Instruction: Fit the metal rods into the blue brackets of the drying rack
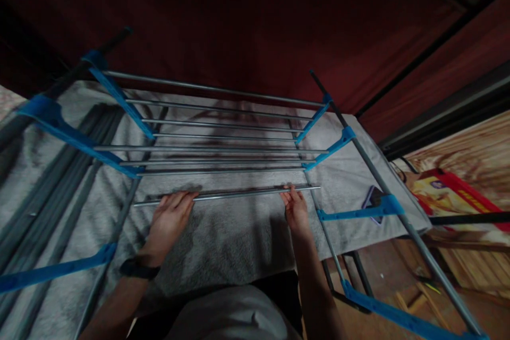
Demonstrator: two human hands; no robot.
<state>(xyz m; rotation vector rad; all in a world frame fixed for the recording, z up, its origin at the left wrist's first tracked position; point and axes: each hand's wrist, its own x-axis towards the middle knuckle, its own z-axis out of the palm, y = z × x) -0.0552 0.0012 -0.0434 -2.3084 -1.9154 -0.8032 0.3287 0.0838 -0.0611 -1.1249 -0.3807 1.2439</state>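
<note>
Grey metal bridges our two hands as we hold a loose rod (pixel 235 195) almost level over a grey cloth (pixel 235 249), on the near side of a tiered frame. The fingers of our left hand (pixel 173 212) are curled over the rod toward its left end; a dark wristband (pixel 139 269) circles the wrist below. Our right hand (pixel 295 211) pinches it between thumb and fingers, just short of the right tip. Whether that tip touches the frame's thin tube beside it, we cannot tell. Beyond, fitted rods (pixel 223 111) run across between blue brackets (pixel 82 141), while the right-hand pole (pixel 374 170) leans past us. A bundle of grey poles (pixel 59 191) lies on the cloth at left. A dark flat object (pixel 373 197) sits at right, partly behind a lower bracket (pixel 354 214). A red curtain (pixel 239 21) hangs behind, and a red-and-yellow box (pixel 450 194) shows past the cloth's right edge.
</note>
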